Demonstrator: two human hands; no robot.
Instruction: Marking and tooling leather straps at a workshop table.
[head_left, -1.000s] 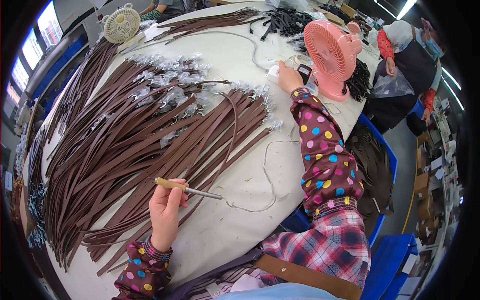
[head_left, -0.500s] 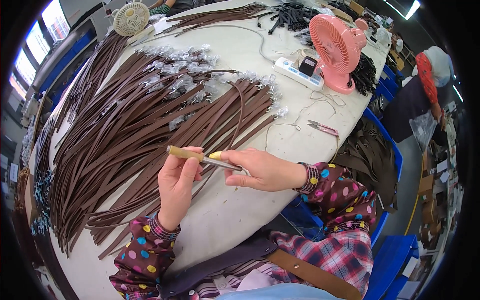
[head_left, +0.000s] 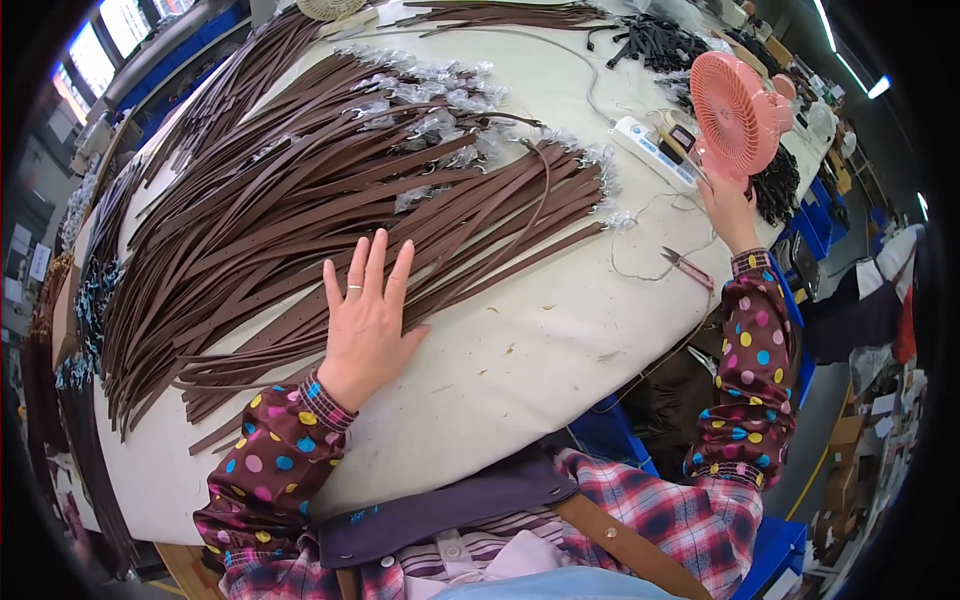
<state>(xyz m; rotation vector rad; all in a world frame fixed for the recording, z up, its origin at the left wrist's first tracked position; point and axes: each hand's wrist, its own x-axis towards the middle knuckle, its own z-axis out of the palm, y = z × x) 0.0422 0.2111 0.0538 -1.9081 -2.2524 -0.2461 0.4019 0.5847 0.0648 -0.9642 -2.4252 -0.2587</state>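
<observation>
My left hand [head_left: 368,320] lies spread open on the near part of a long pile of brown straps [head_left: 255,225] with clear wrapping on their far ends. My right hand [head_left: 729,208] reaches to the back right, fingers closed on what looks like the wooden-handled tool [head_left: 682,153], partly hidden beside the white power strip [head_left: 650,157]. Just beyond stands a pink fan [head_left: 729,115]. A thin cord loops over the white table [head_left: 520,370], near small pink-handled scissors [head_left: 688,270].
Black straps [head_left: 660,45] lie at the far right of the table, more brown straps along its back and left. Blue bins [head_left: 620,440] stand below the right edge. A person in dark clothing [head_left: 850,325] is partly visible at the far right, beside an aisle with boxes [head_left: 840,440].
The tool has left my left hand, which now lies spread on the straps. My right hand has moved from my left hand out toward the power strip and fan.
</observation>
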